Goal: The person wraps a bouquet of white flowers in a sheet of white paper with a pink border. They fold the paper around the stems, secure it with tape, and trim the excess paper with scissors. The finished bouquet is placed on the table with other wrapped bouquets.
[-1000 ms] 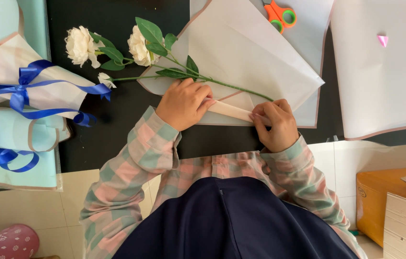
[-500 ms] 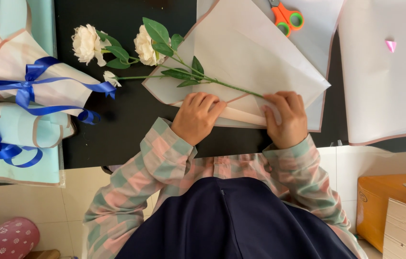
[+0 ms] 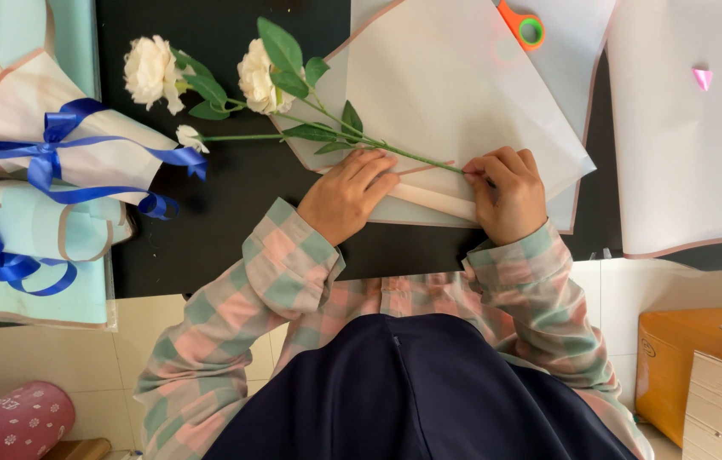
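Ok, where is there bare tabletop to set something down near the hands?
Bare black table lies between the ribboned bouquets and the left hand, below the white flowers. Right of the right hand, wrapping sheets cover nearly everything.

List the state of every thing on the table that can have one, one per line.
Wrapping paper: lying flat, near edge folded over.
White roses: loose, lying across the paper, unwrapped.
Left hand: pressing the fold flat.
Right hand: fingers at the stem end.
Finished bouquets: wrapped, tied with blue ribbon.
Orange scissors: blades hidden, cannot tell.
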